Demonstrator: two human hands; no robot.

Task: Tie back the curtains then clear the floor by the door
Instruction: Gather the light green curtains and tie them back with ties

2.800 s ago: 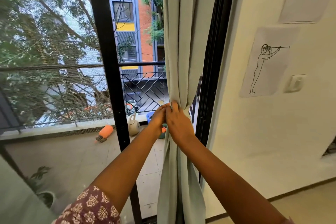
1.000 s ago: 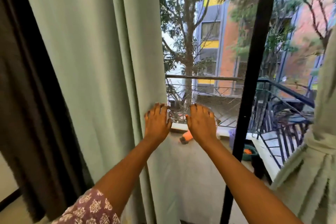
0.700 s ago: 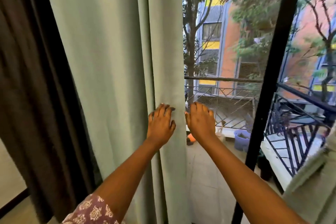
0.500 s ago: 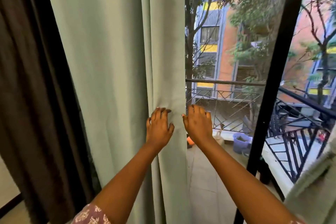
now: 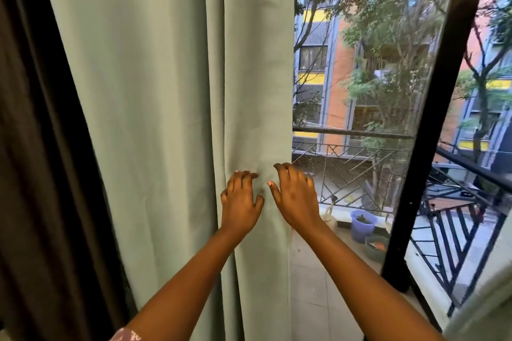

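Curtain: the pale green curtain hangs loose in front of me, its free edge running down beside the glass.
Left hand: my left hand lies on the cloth just inside that edge, fingers curled and pinching a small pucker of fabric.
Right hand: my right hand is at the edge itself, fingers bent over the hem, thumb on the front, gripping the curtain.
Dark curtain: a brown curtain hangs at far left.
Containers: outside on the balcony a blue bucket holds something dark and leafy; just beside it a grey bowl holds something orange.
Frame: a black door frame stands right of my hands.
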